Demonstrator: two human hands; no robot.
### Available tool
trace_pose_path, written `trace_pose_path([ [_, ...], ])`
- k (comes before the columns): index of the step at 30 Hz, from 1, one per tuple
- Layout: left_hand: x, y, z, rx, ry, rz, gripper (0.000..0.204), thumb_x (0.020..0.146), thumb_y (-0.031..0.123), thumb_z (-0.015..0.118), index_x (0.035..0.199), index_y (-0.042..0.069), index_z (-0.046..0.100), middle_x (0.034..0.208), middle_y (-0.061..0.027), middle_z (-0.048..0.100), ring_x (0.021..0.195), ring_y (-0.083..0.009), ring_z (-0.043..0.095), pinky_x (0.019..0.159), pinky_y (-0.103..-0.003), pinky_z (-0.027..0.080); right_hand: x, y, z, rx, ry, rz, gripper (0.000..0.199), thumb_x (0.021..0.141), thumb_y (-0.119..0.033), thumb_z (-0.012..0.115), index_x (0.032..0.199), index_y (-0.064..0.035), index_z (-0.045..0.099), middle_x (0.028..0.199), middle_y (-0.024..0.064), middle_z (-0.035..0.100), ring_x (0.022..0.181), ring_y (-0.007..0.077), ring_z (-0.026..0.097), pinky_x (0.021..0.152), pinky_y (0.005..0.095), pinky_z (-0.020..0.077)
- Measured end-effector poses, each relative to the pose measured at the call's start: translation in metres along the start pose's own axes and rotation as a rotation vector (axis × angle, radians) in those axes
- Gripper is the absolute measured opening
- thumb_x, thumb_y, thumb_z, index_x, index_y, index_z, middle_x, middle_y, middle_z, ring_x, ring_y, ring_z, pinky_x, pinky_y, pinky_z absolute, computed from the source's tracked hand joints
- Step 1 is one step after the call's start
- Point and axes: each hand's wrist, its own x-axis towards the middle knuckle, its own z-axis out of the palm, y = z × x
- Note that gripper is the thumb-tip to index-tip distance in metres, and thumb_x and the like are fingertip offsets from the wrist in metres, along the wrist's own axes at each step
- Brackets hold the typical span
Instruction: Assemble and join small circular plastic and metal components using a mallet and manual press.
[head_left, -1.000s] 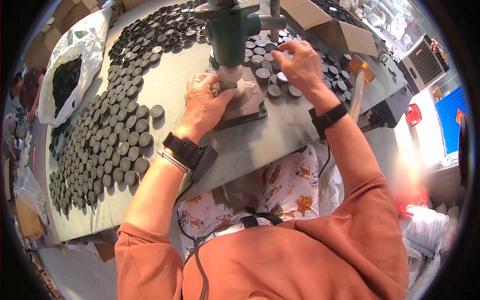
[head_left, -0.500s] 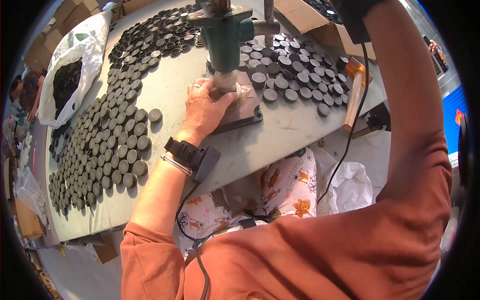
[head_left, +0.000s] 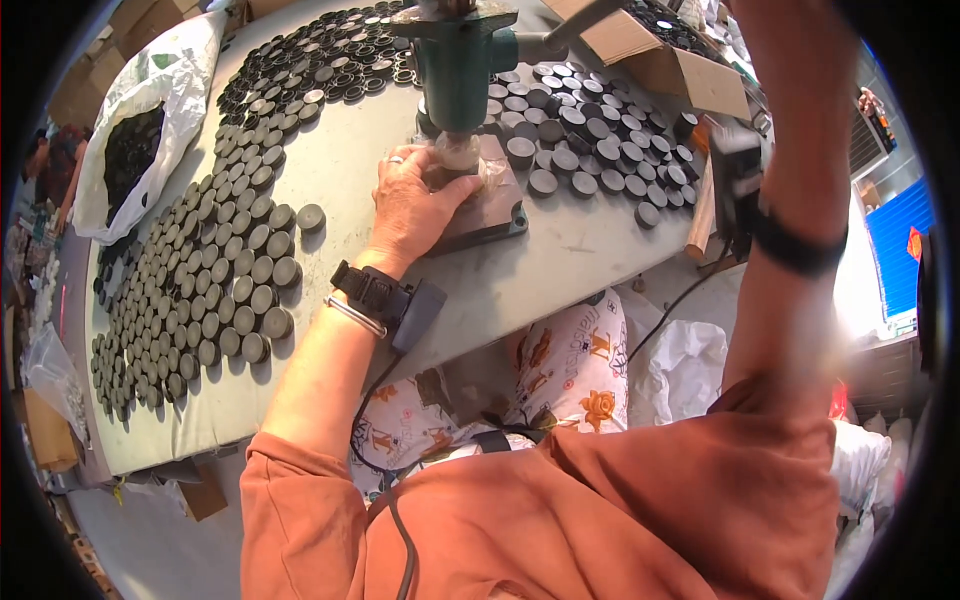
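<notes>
from the head view, your left hand point(head_left: 415, 205) is pinching the small clear piece point(head_left: 458, 152) on the press base point(head_left: 485, 205) under the green press point(head_left: 458, 60), while your right hand is reaching up out of view, its grip untellable. keep fingertips clear of the ram. the white bag point(head_left: 150, 90) is holding dark caps point(head_left: 128, 150); the cardboard box point(head_left: 665, 55) is holding more.

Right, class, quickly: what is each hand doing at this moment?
Left hand: grip closed around a small clear piece under the green press.
Right hand: raised out of view; only the forearm shows, so cannot be told.
</notes>
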Motion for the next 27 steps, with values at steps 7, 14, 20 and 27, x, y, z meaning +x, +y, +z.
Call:
trace_pose_path([
  [7, -0.007, -0.001, -0.005, 0.031, 0.001, -0.074, 0.034, 0.072, 0.017, 0.077, 0.101, 0.003, 0.065, 0.102, -0.0091, 0.055, 0.100, -0.0188, 0.054, 0.086, -0.031, 0.047, -0.065, -0.102, 0.013, -0.027, 0.097, 0.677, 0.007, 0.085, 0.000, 0.053, 0.088, -0.0014, 0.059, 0.075, -0.0014, 0.058, 0.058, 0.0007, 0.042, 0.053, 0.0152, 0.0332],
  [14, -0.023, -0.004, -0.020, 0.145, 0.136, 0.021, 0.035, 0.071, 0.018, 0.077, 0.102, 0.003, 0.065, 0.104, -0.0110, 0.060, 0.100, -0.0209, 0.056, 0.086, -0.031, 0.046, -0.141, -0.130, 0.037, -0.087, 0.115, 0.478, 0.019, 0.072, 0.004, 0.058, 0.091, 0.0004, 0.057, 0.094, 0.0188, 0.058, 0.066, 0.0202, 0.053, 0.049, 0.0250, 0.0432],
  [20, -0.039, -0.028, -0.072, 0.703, 0.162, -0.165, 0.041, 0.077, 0.025, 0.071, 0.111, 0.005, 0.061, 0.106, -0.0137, 0.060, 0.102, -0.0276, 0.057, 0.086, -0.039, 0.047, -0.141, -0.129, 0.034, -0.055, 0.097, 0.496, 0.020, 0.073, 0.005, 0.058, 0.093, 0.0010, 0.057, 0.096, 0.0195, 0.058, 0.072, 0.0217, 0.054, 0.059, 0.0271, 0.0460],
  [27, -0.036, -0.032, -0.114, 0.968, -0.149, -0.350, 0.033, 0.080, 0.030, 0.065, 0.103, 0.007, 0.059, 0.107, -0.0133, 0.058, 0.109, -0.0298, 0.052, 0.087, -0.044, 0.046, -0.037, -0.058, 0.000, -0.259, -0.116, 0.317, 0.007, 0.087, -0.003, 0.053, 0.088, -0.0024, 0.060, 0.079, 0.0015, 0.060, 0.051, 0.0040, 0.044, 0.049, 0.0197, 0.0359],
])
